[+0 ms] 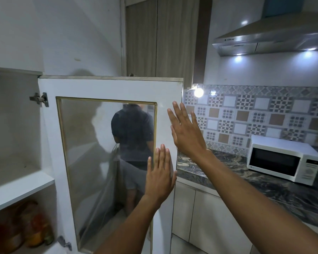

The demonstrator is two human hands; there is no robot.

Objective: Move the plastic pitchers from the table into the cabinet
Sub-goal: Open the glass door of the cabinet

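The white cabinet [17, 125] stands open at the left, its upper shelf bare. Its door [106, 87], white-framed with a glass pane, is swung out toward me. My left hand [159, 176] lies flat with spread fingers near the door's right frame, low down. My right hand [184, 132] is raised flat and open at the door's free edge, higher up. Neither hand holds anything. No plastic pitcher and no table are in view.
The lower cabinet shelf [24, 228] holds several blurred bottles or jars. A dark marble counter [264, 186] runs to the right with a white microwave [283, 160] on it. A steel hood [275, 37] hangs above. A person's reflection shows in the door glass.
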